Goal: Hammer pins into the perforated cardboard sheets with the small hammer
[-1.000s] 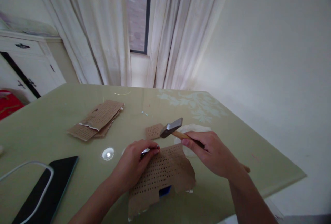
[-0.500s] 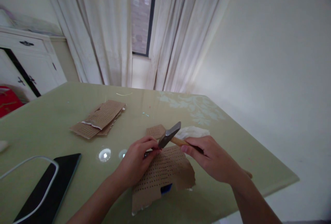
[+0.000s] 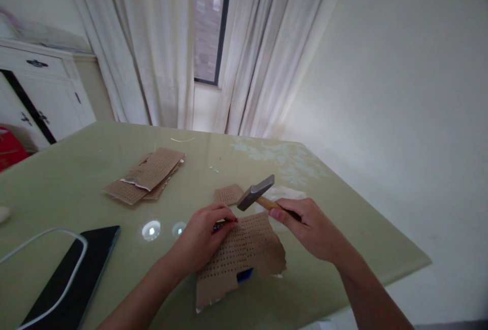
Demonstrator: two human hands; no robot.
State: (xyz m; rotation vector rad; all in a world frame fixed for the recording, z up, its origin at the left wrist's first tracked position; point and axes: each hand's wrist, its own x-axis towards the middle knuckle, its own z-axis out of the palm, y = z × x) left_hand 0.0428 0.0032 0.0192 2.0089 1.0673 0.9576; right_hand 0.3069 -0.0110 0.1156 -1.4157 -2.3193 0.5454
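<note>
My right hand [image 3: 305, 223] grips a hammer [image 3: 256, 192] by its wooden handle. The metal head is raised a little above my left fingertips, not touching them. My left hand [image 3: 206, 236] is closed in a pinch at the upper left edge of a torn cardboard piece [image 3: 247, 248] that has rows of small holes. Something dark shows between thumb and fingers, too small and hidden to name. Under a notch in the cardboard, part of a blue object [image 3: 244, 274] is visible. A smaller holed cardboard piece [image 3: 227, 194] lies just beyond.
A stack of holed cardboard pieces [image 3: 152, 172] lies at the back left of the table [image 3: 114, 142]. Front left are a black flat panel [image 3: 68, 279] and a white cable [image 3: 78, 269]. Thin crumpled plastic [image 3: 285, 193] sits behind the right hand. A wall [image 3: 400, 116] rises at right.
The hammer head has lifted up and slightly right, away from my left fingertips. My left hand keeps its pinch at the cardboard.
</note>
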